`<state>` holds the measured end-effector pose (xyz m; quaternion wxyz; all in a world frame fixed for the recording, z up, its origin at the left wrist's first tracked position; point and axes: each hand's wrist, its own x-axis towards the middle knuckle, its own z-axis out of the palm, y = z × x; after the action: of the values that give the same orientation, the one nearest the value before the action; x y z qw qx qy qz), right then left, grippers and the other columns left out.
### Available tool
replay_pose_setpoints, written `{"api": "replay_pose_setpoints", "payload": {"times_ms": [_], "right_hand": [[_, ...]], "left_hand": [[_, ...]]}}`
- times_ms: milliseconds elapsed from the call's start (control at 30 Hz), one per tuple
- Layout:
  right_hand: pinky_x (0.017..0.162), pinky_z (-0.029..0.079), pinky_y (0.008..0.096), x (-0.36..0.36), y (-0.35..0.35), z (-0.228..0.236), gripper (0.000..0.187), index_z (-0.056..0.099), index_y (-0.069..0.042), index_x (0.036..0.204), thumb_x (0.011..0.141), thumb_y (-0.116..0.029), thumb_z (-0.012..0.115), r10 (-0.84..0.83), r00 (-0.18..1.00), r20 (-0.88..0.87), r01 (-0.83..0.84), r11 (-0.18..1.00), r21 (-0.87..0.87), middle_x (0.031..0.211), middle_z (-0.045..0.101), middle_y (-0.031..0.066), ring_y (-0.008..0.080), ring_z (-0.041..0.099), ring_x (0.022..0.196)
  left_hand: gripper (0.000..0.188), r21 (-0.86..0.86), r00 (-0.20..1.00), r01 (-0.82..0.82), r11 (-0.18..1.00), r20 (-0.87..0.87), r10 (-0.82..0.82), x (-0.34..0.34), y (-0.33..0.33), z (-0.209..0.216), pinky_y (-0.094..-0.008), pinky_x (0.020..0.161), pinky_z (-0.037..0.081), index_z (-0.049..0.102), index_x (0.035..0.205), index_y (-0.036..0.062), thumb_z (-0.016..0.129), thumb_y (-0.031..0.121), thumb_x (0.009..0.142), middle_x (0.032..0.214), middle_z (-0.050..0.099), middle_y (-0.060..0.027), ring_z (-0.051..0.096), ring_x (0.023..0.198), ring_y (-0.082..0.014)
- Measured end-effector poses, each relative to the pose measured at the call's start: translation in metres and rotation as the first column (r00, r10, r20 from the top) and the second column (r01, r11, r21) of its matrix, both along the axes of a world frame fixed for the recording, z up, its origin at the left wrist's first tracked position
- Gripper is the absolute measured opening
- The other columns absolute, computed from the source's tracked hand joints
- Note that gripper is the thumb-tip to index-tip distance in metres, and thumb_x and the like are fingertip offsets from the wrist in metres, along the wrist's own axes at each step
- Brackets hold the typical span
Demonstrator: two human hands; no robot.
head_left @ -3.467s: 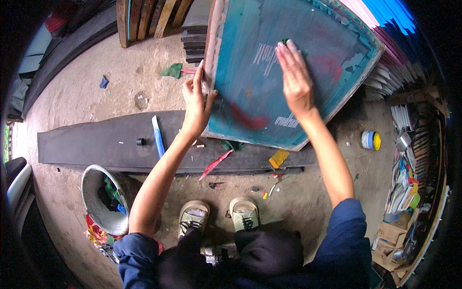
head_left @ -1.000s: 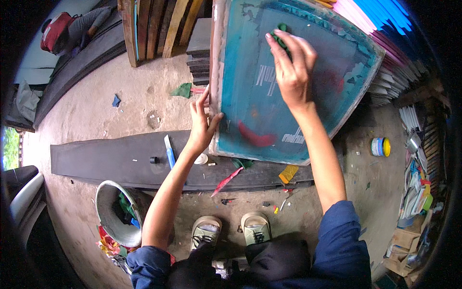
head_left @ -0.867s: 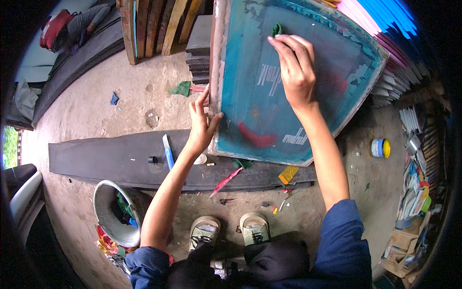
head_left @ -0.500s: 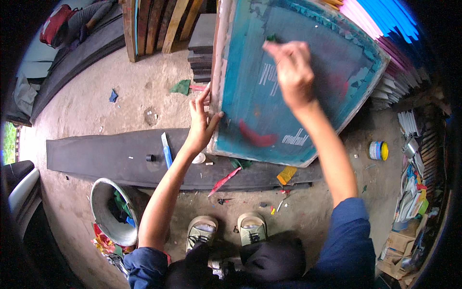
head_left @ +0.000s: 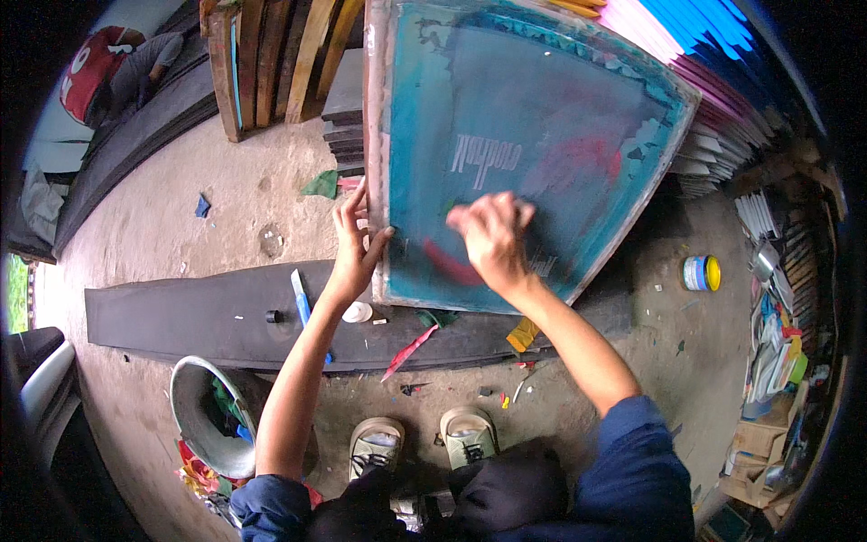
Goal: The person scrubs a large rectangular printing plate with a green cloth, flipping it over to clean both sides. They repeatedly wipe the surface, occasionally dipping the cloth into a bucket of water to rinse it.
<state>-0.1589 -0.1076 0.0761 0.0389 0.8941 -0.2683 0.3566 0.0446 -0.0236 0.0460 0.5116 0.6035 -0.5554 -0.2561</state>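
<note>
A teal screen-printing frame [head_left: 569,194] with pale lettering and reddish stains leans in front of me, its lower edge over a long black sheet [head_left: 172,307]. My left hand [head_left: 354,253] grips its left edge, thumb on the front, the other fingers partly hidden at the side. Against the mesh's lower middle, my right hand [head_left: 497,242] is closed and blurred by motion. A trace of green shows at its fingertips. On the black sheet, near my left forearm, lie a blue box cutter [head_left: 301,295], a black cap [head_left: 274,316] and a white round piece [head_left: 358,313].
A grey bucket [head_left: 177,411] holding scraps stands at lower left. Wooden boards [head_left: 262,68] lean beyond the frame. An open yellow-topped can [head_left: 703,273] sits right, near clutter along the wall. Someone in red [head_left: 95,72] bends at far left. Coloured sheets are stacked upper right.
My right hand has moved down the mesh from its upper part toward me. The frame and my left hand appear slightly further left, with the view itself shifted; the left grip is unchanged.
</note>
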Motion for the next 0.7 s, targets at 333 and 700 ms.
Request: {"api": "replay_pose_setpoints", "payload": {"times_ms": [333,700], "right_hand": [[0.071,0.029,0.0410,-0.020,-0.037,0.054,0.013,0.058,-0.018,0.080,0.071,-0.021,0.067,-0.467,0.791,0.396,0.501,0.865,0.020,0.077,0.052,-0.0009,0.0225,0.047,0.082],[0.074,0.034,0.0412,-0.025,-0.067,0.092,0.009,0.060,-0.016,0.084,0.075,-0.016,0.062,-0.433,0.727,0.533,0.515,0.857,-0.005,0.080,0.053,0.0033,0.0254,0.046,0.084]], "left_hand": [[0.072,-0.039,0.999,0.000,0.999,-0.037,-0.001,-0.001,0.000,-0.009,-0.0369,0.083,0.042,0.017,0.137,0.0143,0.060,0.006,0.079,0.129,0.025,-0.0112,0.037,0.106,-0.0250],[0.072,-0.008,0.998,0.010,1.000,-0.056,-0.011,-0.001,-0.001,-0.008,-0.0373,0.086,0.041,0.016,0.137,0.0153,0.059,0.006,0.080,0.129,0.024,-0.0118,0.035,0.109,-0.0263]]}}
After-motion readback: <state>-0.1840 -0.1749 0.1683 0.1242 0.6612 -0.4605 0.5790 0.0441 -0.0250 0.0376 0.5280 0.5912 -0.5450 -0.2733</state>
